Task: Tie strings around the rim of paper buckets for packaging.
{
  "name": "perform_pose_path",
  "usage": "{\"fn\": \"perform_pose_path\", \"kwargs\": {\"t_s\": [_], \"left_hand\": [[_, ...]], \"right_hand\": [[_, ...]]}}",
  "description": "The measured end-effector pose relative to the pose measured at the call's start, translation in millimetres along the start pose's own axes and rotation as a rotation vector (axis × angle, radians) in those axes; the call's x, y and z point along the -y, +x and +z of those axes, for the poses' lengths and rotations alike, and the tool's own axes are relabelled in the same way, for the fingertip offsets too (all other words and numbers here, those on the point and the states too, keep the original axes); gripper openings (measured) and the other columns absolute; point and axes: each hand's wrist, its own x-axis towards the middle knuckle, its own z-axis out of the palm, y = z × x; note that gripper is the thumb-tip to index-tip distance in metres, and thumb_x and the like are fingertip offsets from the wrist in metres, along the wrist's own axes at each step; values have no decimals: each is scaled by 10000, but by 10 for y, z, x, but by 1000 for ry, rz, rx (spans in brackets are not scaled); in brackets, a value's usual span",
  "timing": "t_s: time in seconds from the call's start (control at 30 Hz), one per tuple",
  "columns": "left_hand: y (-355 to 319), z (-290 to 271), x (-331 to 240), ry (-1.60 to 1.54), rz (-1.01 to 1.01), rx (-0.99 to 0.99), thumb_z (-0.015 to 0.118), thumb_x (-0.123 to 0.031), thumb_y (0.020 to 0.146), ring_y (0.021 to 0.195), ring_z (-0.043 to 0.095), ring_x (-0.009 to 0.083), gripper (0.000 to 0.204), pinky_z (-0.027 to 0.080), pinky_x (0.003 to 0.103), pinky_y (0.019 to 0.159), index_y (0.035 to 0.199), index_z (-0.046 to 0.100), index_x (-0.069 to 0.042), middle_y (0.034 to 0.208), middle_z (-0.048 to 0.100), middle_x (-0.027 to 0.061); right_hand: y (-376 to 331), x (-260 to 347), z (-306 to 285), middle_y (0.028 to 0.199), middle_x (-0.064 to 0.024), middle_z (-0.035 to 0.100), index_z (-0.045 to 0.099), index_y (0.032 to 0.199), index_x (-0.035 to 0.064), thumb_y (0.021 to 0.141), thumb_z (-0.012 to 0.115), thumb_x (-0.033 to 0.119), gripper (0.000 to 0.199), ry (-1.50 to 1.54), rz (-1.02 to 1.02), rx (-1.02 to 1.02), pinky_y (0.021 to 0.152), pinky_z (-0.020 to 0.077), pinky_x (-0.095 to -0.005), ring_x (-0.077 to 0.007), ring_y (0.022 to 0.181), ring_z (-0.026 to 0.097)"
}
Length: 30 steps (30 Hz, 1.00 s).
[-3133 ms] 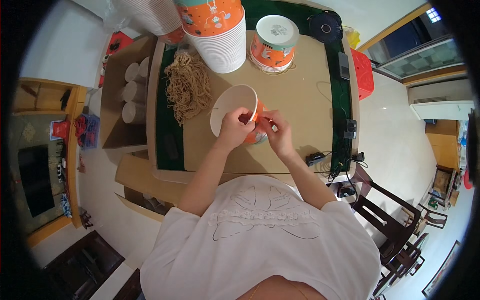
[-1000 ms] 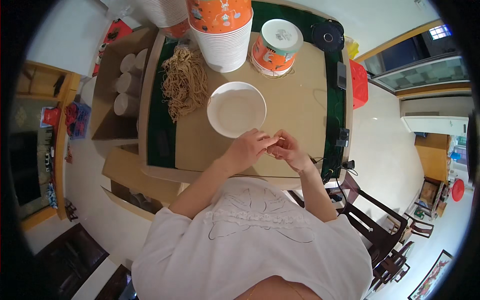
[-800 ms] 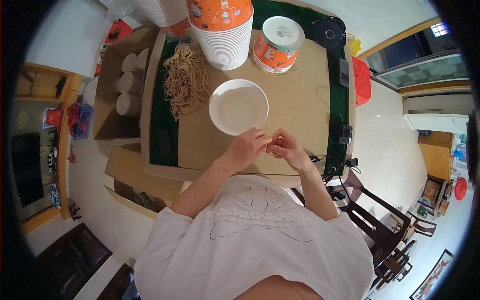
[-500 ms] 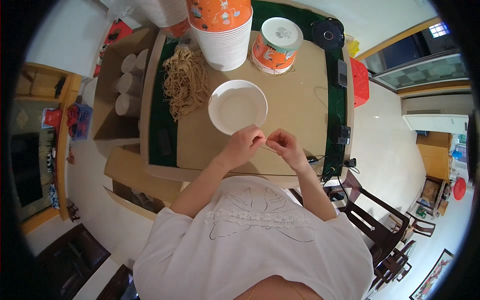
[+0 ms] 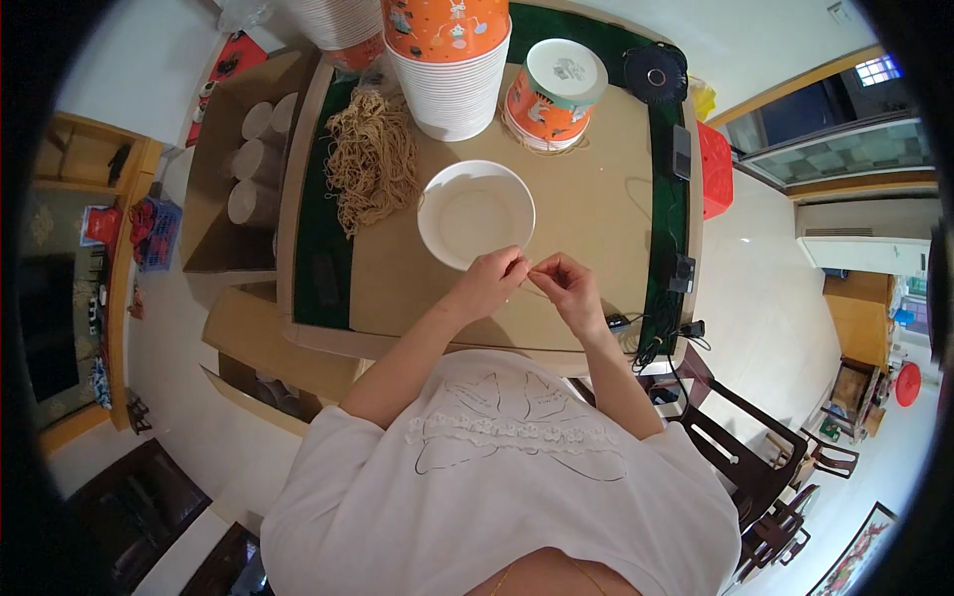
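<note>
My left hand (image 5: 491,282) and my right hand (image 5: 569,285) meet fingertip to fingertip just in front of a white paper bucket (image 5: 476,216). Both are closed in a pinch on what looks like a thin tan string, mostly hidden by the fingers. The bucket stands upright with its open mouth facing up. Left of it lies a tangled heap of the same tan string (image 5: 371,164). Farther back, an orange printed bucket (image 5: 550,106) stands upside down, with string around its rim near the table.
A tall stack of nested orange-and-white buckets (image 5: 449,84) stands at the back, near a black round dish (image 5: 655,70). A phone (image 5: 682,152) and cables (image 5: 656,345) lie along the right edge. Left of the table, a cardboard box (image 5: 221,233) holds several white rolls or cups.
The view has shifted slightly. Both hands stay pinched together in front of the bucket, with the right fingers turned a little. Nothing else has visibly moved.
</note>
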Motion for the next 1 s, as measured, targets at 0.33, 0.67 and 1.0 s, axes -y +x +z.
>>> {"fn": "perform_pose_path", "kwargs": {"t_s": [0.33, 0.67, 1.0], "left_hand": [[32, 17, 88, 9, 48, -79, 539, -174, 857, 653, 585, 260, 185, 463, 359, 604, 844, 538, 11, 750, 608, 145], [103, -26, 59, 9, -21, -99, 563, -179, 836, 670, 595, 284, 182, 467, 375, 609, 827, 554, 3, 742, 614, 155], [158, -68, 115, 50, -29, -104, 562, -168, 831, 708, 601, 280, 159, 471, 368, 643, 831, 571, -9, 769, 620, 144]], "right_hand": [[68, -18, 20, 733, 28, 592, 616, 870, -2, 852, 612, 82, 86, 15, 121, -32, 567, 381, -165, -17, 656, 494], [163, -136, 62, 591, 78, 474, 628, 834, 43, 812, 661, 113, 80, 97, 139, -121, 426, 241, -172, 0, 482, 347], [205, -126, 102, 568, 80, 447, 627, 853, 40, 799, 671, 100, 92, 54, 187, -169, 417, 233, -176, -5, 464, 337]]}}
